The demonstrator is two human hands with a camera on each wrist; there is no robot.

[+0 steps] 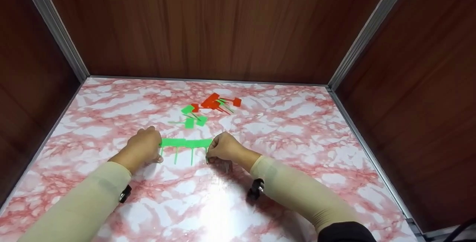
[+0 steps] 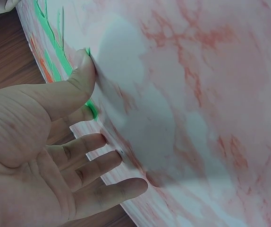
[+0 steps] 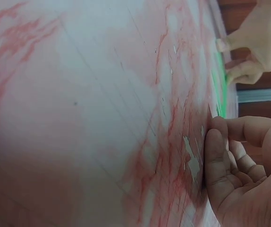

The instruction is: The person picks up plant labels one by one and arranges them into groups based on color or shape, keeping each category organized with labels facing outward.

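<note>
A dark wooden panel (image 1: 208, 22) stands up behind everything, with more panels of the same wood closing in both sides. Grey metal strips (image 1: 362, 34) run down the corners. Before it spreads the worktop (image 1: 290, 130), white marbled with red, a patch of glare near the person.

Two forearms in pale sleeves (image 1: 301, 190) reach in over it, the right one running back to a black cuff (image 1: 346, 231). The left hand (image 1: 143, 143) is spread, fingers loosely straight, its thumb and forefinger touching the left end of a row of green tags (image 1: 186, 143). The right hand (image 1: 228, 148) has its fingers curled, thumb and forefinger pinching the tag at the other end.

That row lies flat on the worktop between the two hands, heads side by side in a band, four thin stems pointing toward the person. Farther off is a heap of red tags (image 1: 212, 100), with a few green stems across it. Loose green tags (image 1: 189, 123) lie between heap and row, at odd angles. Smallest, a little black device (image 1: 256, 189) sits at the right wrist, another at the left.
</note>
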